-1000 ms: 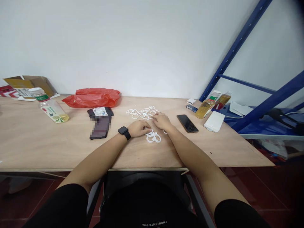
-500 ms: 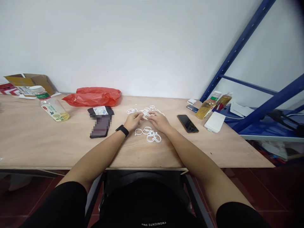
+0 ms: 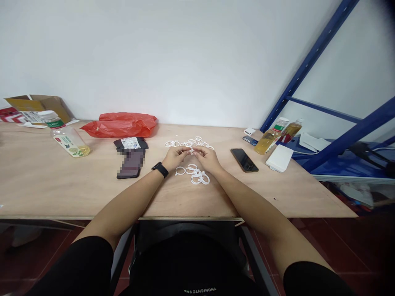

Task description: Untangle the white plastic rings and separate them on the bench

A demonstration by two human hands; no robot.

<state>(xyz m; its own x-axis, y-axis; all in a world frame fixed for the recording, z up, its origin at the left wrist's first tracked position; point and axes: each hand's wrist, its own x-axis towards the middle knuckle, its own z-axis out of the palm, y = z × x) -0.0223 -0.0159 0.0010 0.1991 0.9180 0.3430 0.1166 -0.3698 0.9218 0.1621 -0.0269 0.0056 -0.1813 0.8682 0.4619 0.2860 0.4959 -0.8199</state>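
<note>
My left hand [image 3: 175,158] and my right hand [image 3: 208,158] meet over the middle of the wooden table [image 3: 61,189], fingertips pinched together on a small white plastic ring [image 3: 191,150] held between them. A loose heap of white rings [image 3: 191,143] lies just beyond the hands. A smaller cluster of linked white rings [image 3: 194,174] lies on the table just in front of my wrists. A black watch [image 3: 160,169] is on my left wrist.
A dark phone [image 3: 244,160], a white power bank [image 3: 279,158] and two bottles of yellow drink [image 3: 270,140] lie to the right. On the left are a black packet [image 3: 131,159], a red plastic bag [image 3: 121,125], a bottle [image 3: 66,139] and a cardboard box [image 3: 37,106]. A blue shelf frame [image 3: 324,111] stands at right.
Both hands lifted off the near cluster and moved toward the far heap. They now pinch one ring together between them. The near cluster lies uncovered.
</note>
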